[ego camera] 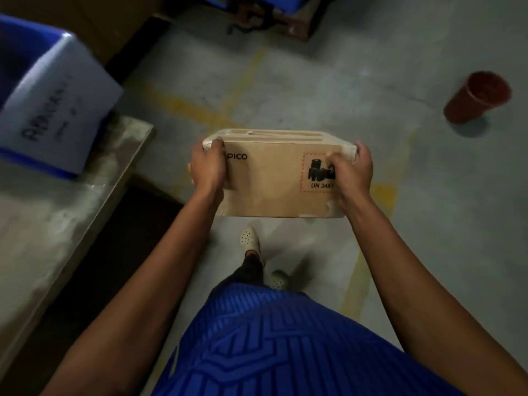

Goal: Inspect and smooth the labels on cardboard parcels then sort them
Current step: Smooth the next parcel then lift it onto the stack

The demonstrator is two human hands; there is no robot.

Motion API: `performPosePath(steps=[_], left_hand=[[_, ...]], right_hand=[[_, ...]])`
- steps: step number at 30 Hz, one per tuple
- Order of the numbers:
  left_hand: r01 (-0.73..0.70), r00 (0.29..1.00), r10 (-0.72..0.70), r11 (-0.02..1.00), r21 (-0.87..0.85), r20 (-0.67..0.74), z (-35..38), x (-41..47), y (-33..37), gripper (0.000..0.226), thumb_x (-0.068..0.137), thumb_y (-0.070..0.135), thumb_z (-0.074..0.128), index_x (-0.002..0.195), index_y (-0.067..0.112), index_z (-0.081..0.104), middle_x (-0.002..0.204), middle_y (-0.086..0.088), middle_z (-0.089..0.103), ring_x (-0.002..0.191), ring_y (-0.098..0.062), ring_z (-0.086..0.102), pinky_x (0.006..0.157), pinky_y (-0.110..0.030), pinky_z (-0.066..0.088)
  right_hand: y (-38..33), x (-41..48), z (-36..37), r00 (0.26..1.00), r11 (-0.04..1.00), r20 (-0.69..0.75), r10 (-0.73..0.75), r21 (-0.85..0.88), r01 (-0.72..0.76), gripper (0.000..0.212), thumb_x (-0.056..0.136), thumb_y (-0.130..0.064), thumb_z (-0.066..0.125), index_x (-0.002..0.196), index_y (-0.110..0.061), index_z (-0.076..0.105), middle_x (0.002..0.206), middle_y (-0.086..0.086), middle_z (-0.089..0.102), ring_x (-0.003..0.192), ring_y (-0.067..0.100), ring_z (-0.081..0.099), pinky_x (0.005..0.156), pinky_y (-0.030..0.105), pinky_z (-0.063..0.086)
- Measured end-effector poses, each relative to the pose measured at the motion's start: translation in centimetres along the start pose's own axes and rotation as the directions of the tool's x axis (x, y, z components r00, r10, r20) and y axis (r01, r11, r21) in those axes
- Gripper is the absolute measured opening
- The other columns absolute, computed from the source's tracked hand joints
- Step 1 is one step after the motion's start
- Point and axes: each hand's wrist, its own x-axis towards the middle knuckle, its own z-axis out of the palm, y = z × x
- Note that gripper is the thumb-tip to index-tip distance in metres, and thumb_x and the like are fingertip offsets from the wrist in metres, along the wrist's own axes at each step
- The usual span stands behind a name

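Over grey concrete floor I hold one cardboard parcel, my left hand and right hand gripping its ends; label looks flat, sorting is not yet done

Right hand hides label edge; blue bin cropped left.

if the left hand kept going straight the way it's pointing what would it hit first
The left hand grips the cardboard parcel, so it meets that at once. Past it only the concrete floor shows; the blue bin seems off to the side.
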Motion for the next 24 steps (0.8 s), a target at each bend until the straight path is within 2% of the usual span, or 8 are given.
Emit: performPosePath(steps=[2,4,7,11,16,19,21,24], left_hand=[[0.004,0.996,-0.006,1.0,-0.024,-0.083,-3.2,-1.7,-0.5,0.055,0.068,0.064,0.049,0.107,0.03,0.064,0.106,0.001,0.069,0.112,-0.027,0.059,0.099,-0.055,0.049],[0.007,0.985,-0.015,0.999,-0.049,-0.171,-6.6,-3.1,-1.3,0.048,0.069,0.069,0.048,0.102,0.037,0.063,0.105,0.003,0.069,0.113,-0.026,0.058,0.099,-0.055,0.048],[0.017,0.957,-0.041,0.996,-0.087,-0.288,-11.1,-4.8,-2.0,0.039,0.069,0.074,0.046,0.09,0.043,0.059,0.105,0.002,0.068,0.107,-0.025,0.06,0.096,-0.055,0.049],[0.032,0.887,-0.1,0.987,-0.156,-0.451,-16.8,-6.6,-2.8,0.045,0.065,0.074,0.044,0.092,0.041,0.06,0.107,-0.001,0.066,0.102,-0.025,0.061,0.097,-0.054,0.049],[0.011,0.783,-0.139,0.978,-0.21,-0.607,-23.6,-8.8,-4.3,0.033,0.079,0.064,0.047,0.088,0.034,0.058,0.096,0.003,0.067,0.098,-0.023,0.062,0.094,-0.055,0.05],[-0.022,0.721,-0.165,0.965,-0.26,-0.673,-28.4,-10.0,-5.4,0.049,0.067,0.075,0.043,0.089,0.035,0.06,0.099,0.002,0.066,0.101,-0.025,0.061,0.094,-0.054,0.051],[-0.033,0.685,-0.187,0.957,-0.287,-0.704,-31.8,-10.5,-6.3,0.06,0.065,0.079,0.05,0.1,0.033,0.062,0.108,-0.002,0.066,0.102,-0.026,0.062,0.093,-0.051,0.053],[-0.043,0.633,-0.219,0.948,-0.316,-0.743,-37.0,-11.4,-7.4,0.074,0.068,0.078,0.063,0.118,0.023,0.061,0.122,-0.008,0.062,0.106,-0.026,0.061,0.092,-0.048,0.055]], right_hand=[[-0.6,-1.5,1.0,0.998,0.999,0.056,-0.04,0.021,0.039,0.044,0.082,-0.017,0.071,0.122,-0.027,0.057,0.099,-0.013,0.065,0.085,0.005,0.068,0.077,0.035,0.061],[-0.8,-3.0,2.5,0.988,0.998,0.137,-0.069,0.024,0.066,0.035,0.08,-0.019,0.072,0.113,-0.021,0.062,0.096,-0.007,0.071,0.079,0.007,0.071,0.07,0.036,0.061],[-1.4,-5.7,5.4,0.963,0.997,0.257,-0.08,0.029,0.075,0.05,0.073,-0.026,0.073,0.121,-0.018,0.062,0.102,-0.002,0.073,0.083,0.011,0.073,0.073,0.04,0.063],[-2.5,-10.0,9.6,0.924,0.995,0.371,-0.096,0.055,0.082,0.06,0.071,-0.03,0.07,0.13,-0.029,0.056,0.105,-0.006,0.071,0.088,0.013,0.071,0.081,0.042,0.061],[-3.9,-15.8,15.3,0.858,0.991,0.495,-0.136,0.055,0.125,0.069,0.067,-0.036,0.061,0.136,-0.033,0.052,0.112,-0.004,0.069,0.096,0.017,0.068,0.09,0.047,0.058],[-4.7,-20.4,18.6,0.804,0.984,0.568,-0.176,0.074,0.163,0.073,0.069,-0.038,0.058,0.141,-0.032,0.049,0.117,-0.003,0.066,0.097,0.017,0.067,0.091,0.046,0.057],[-5.1,-23.7,20.6,0.756,0.973,0.614,-0.228,0.109,0.204,0.072,0.076,-0.034,0.06,0.146,-0.037,0.044,0.123,-0.005,0.064,0.096,0.012,0.067,0.09,0.044,0.058],[-5.0,-28.3,23.7,0.635,0.953,0.715,-0.293,0.162,0.258,0.071,0.083,-0.031,0.065,0.147,-0.046,0.039,0.13,-0.007,0.062,0.092,0.01,0.072,0.081,0.043,0.062]])
